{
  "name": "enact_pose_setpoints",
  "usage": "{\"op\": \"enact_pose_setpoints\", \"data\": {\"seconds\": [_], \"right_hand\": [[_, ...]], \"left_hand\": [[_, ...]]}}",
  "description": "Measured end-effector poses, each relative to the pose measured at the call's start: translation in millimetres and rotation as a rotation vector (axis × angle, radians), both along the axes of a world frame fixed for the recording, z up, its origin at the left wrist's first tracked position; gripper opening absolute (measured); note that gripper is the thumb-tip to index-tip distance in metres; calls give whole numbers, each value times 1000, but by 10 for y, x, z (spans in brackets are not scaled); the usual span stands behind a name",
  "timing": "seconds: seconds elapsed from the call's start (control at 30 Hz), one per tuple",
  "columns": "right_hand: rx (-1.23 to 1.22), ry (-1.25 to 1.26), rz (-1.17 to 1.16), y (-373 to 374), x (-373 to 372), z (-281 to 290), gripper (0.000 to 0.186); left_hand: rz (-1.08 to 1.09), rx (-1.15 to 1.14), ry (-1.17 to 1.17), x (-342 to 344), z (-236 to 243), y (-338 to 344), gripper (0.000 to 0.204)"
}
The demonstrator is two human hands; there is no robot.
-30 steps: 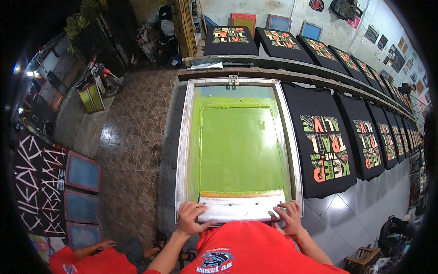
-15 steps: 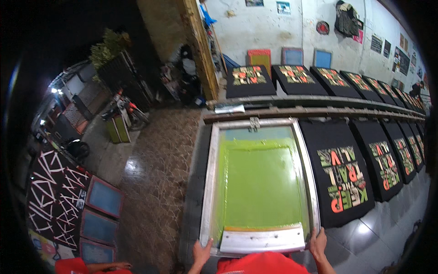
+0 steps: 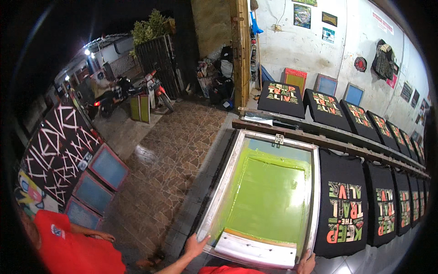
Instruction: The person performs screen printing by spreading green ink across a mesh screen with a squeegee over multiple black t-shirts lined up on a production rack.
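Note:
A white metal-framed printing screen coated with green ink lies on the rail-mounted station in front of me, held at its top edge by a clamp. A wide white squeegee rests inside its lower end, on the ink. My left hand is closed on the frame's lower left corner. My right hand, partly cut off by the lower edge, is closed on the lower right corner. Just right of the screen, black T-shirts printed in coral, cream and green are spread on boards.
A co-worker in red is at lower left. Blue screens lean by a black painted board. Beyond the tiled floor, a person sits near parked motorbikes. A second row of printed shirts runs behind the rail, before the wall.
My hands have moved off the squeegee onto the frame's sides. The view has lifted and swung left, showing more of the doorway and street. The co-worker at left shows more fully.

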State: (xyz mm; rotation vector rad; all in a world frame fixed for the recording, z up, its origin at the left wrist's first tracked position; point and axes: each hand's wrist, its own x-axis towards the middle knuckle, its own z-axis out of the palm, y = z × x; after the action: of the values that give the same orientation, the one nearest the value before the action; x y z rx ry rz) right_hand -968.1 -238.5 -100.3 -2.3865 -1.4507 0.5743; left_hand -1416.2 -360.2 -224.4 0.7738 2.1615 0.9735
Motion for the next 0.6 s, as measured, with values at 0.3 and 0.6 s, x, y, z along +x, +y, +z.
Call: {"op": "enact_pose_setpoints", "data": {"seconds": [0.3,0.6], "right_hand": [[33,192,58,86,302,-269,76],[133,306,145,720,57,406,76]], "left_hand": [[-1,-90,-128,25,571,123,75],[-86,-24,-189,-289,849,444,88]]}}
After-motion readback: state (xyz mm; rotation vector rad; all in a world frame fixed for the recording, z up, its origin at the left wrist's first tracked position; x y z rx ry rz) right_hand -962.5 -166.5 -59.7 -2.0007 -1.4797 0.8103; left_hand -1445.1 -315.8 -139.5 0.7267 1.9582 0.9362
